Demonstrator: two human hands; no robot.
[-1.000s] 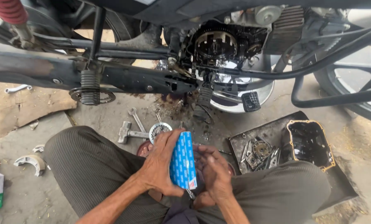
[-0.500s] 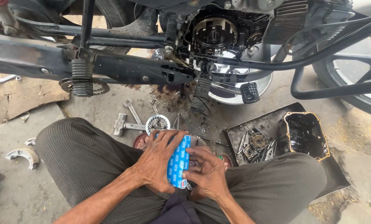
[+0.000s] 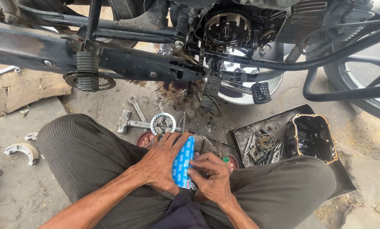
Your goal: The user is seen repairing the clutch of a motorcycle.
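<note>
Head view, looking down at a squatting person's lap. Left hand (image 3: 162, 163) is wrapped over the left face of a small blue-and-white box (image 3: 182, 161), fingers spread along its top edge, grasping it. Right hand (image 3: 211, 176) is pressed against the box's right side near its lower end, fingers curled onto it; can't tell whether anything small is pinched between them. Box stands on edge between both hands, over the gap between the knees, near centre of the scene.

On the concrete just beyond the hands: a round toothed clutch part (image 3: 162, 124) lying across a T-shaped wrench (image 3: 128, 123), and an open-ended spanner (image 3: 135, 106) a little farther out. Right of the hands, a flat metal tray (image 3: 279, 123) holds loose small parts (image 3: 262, 146) and a black engine cover with orange gasket rim (image 3: 314, 138).

Far side: a motorcycle, its clutch assembly (image 3: 228, 29) exposed, with a footpeg (image 3: 87, 72) at left and a brake pedal (image 3: 261, 92) to the right. A curved brake shoe (image 3: 22, 150) lies on the ground at near left, and cardboard (image 3: 24, 89) sits beyond it.
</note>
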